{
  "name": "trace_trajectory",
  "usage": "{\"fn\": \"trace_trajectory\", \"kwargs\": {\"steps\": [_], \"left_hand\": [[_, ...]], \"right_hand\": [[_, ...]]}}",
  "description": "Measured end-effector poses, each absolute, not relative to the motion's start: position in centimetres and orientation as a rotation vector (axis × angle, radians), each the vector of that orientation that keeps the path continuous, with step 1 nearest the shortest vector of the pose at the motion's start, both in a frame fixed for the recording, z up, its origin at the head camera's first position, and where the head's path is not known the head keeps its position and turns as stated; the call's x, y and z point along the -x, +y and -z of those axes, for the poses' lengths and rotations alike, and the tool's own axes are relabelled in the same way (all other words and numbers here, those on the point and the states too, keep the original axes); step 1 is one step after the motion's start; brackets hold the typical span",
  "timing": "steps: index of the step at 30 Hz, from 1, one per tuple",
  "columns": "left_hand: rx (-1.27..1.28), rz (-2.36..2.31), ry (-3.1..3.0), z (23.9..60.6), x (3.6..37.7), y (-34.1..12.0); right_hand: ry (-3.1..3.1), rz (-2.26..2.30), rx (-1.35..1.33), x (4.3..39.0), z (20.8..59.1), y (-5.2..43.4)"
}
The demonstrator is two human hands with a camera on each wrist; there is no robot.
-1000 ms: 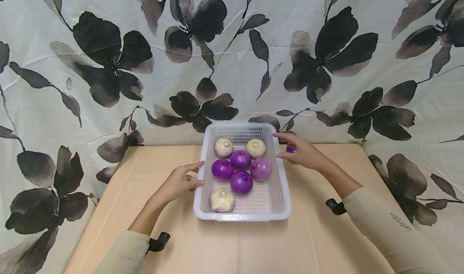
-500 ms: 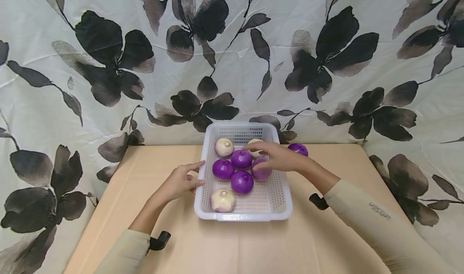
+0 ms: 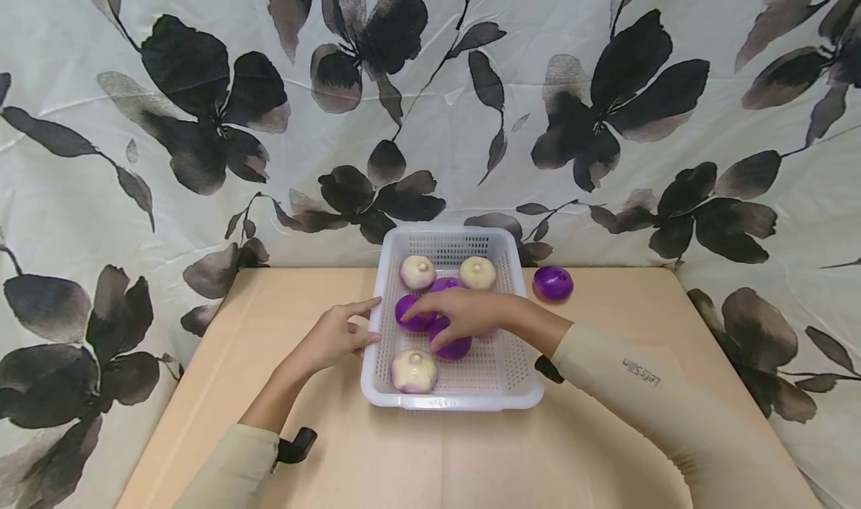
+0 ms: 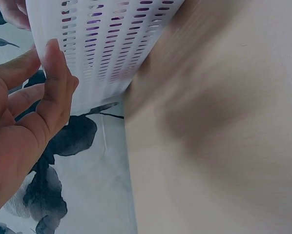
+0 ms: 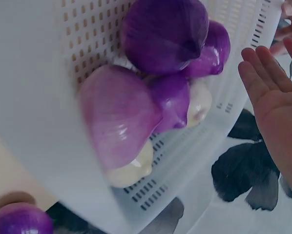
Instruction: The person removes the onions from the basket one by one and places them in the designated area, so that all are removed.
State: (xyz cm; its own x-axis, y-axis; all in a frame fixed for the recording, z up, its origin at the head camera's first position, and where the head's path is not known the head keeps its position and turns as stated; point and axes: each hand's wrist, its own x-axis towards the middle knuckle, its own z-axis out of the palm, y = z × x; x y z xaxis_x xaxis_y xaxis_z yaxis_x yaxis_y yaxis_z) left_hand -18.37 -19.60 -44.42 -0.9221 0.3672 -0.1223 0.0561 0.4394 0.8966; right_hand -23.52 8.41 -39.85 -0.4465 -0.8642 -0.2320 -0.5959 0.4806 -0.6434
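Observation:
A white perforated plastic basket holds three pale onions, including one at the near left, and several purple onions. My left hand touches the basket's left rim with thumb and forefinger, its fingers resting along the outer wall. Over the purple onions, my right hand reaches in with fingers spread and nothing gripped. Its fingers lie over two of these onions; whether they touch is unclear. A lighter purple onion is hidden beneath this hand in the head view.
One purple onion lies on the tan tabletop, just right of the basket's far corner. Behind the table hangs a white cloth with dark flowers. The basket's far end stands close to it.
My right hand has moved left from the basket's right rim to over the purple onions, uncovering the onion on the table. My left hand stays at the left rim.

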Motion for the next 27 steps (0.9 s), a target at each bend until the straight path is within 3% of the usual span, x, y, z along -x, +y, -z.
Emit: {"fn": "trace_trajectory", "kwargs": {"steps": [27], "left_hand": [[-0.360,-1.491,2.382,44.6,18.7,-19.6]], "right_hand": [[2.158,0.292,1.117,22.5,42.6,4.7]]}}
